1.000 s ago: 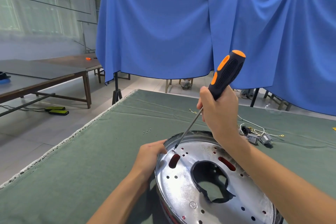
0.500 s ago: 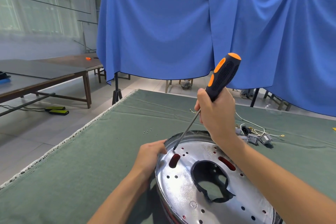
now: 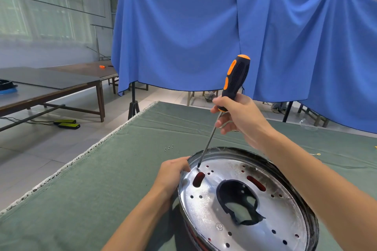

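A round silver metal plate point(image 3: 206, 214) with several holes and a black-rimmed central opening lies tilted on the green-covered table point(image 3: 102, 179). My left hand point(image 3: 172, 173) grips its left rim. My right hand point(image 3: 239, 117) holds the lower part of a black and orange screwdriver point(image 3: 235, 76), its handle pointing up. The steel shaft slants down to the left, and its tip sits on the plate near the rim, just above a red slot.
Three small screws point(image 3: 169, 147) lie on the green cloth beyond the plate. A blue cloth point(image 3: 204, 32) hangs across the back. Wooden tables point(image 3: 51, 89) stand at the left, with yellow-black pads point(image 3: 68, 124) on the floor below.
The screwdriver handle has swung from leaning right to nearly upright, and my right hand has shifted left with it. The tip stays on the same spot; my left hand has not moved.
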Demonstrator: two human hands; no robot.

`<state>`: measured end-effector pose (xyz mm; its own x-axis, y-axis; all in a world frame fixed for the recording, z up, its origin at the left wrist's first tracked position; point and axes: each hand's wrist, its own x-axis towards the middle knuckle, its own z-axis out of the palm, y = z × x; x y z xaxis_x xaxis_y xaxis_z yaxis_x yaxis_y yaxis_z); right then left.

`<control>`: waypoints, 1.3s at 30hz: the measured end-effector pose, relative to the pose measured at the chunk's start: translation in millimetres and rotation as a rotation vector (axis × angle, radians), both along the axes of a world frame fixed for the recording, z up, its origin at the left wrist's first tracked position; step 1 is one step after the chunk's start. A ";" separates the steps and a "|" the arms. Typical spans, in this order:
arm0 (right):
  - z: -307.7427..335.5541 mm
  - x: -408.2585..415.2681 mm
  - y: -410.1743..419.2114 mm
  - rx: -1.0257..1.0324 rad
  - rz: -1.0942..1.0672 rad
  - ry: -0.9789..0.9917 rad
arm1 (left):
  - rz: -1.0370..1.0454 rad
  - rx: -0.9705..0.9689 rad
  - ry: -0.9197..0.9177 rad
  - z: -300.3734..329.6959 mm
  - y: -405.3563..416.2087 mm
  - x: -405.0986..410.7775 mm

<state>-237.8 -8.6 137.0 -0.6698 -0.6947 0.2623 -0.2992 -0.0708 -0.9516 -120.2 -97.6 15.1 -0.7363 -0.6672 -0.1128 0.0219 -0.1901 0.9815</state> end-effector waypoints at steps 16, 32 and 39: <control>-6.2 12.7 -8.2 0.151 -0.309 0.510 | -0.037 -0.023 0.007 -2.1 -3.9 0.2; 26.0 23.1 -2.3 0.191 -0.013 0.295 | -0.025 -0.799 0.035 21.3 -15.0 -22.5; 34.1 25.0 -3.0 0.010 -0.072 0.280 | -0.057 -0.900 -0.030 20.9 -10.1 -23.4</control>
